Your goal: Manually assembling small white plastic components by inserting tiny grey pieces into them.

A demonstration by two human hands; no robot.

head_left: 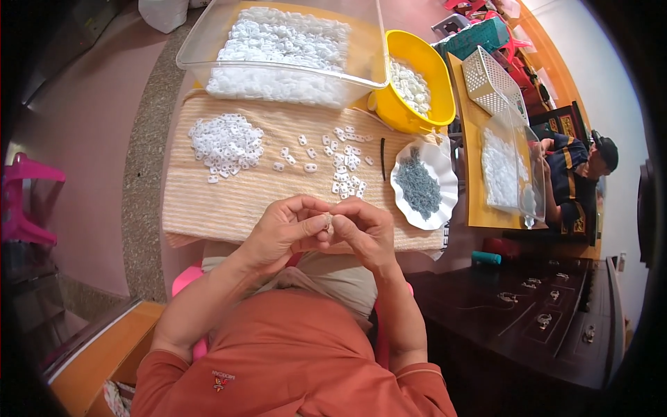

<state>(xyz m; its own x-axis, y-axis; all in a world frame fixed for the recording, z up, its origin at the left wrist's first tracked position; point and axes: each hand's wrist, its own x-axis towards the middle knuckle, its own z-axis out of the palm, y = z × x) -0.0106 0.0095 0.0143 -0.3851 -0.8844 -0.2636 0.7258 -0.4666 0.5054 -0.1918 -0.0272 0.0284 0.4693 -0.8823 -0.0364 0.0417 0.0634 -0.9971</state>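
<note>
My left hand and my right hand meet in front of my lap, at the near edge of the cloth-covered table. Thumbs and fingertips of both are pinched together around something small and pale, mostly hidden by the fingers. Just beyond them lie small white plastic pieces with two holes, loosely scattered. A bigger heap of the same white pieces sits to the left. Right of my hands, a white scalloped dish holds a pile of small dark grey parts.
A clear plastic bin full of white pieces stands at the table's far side, beside a yellow bucket with off-white pieces. A thin black stick lies near the dish. At right, another person sits by a second clear bin.
</note>
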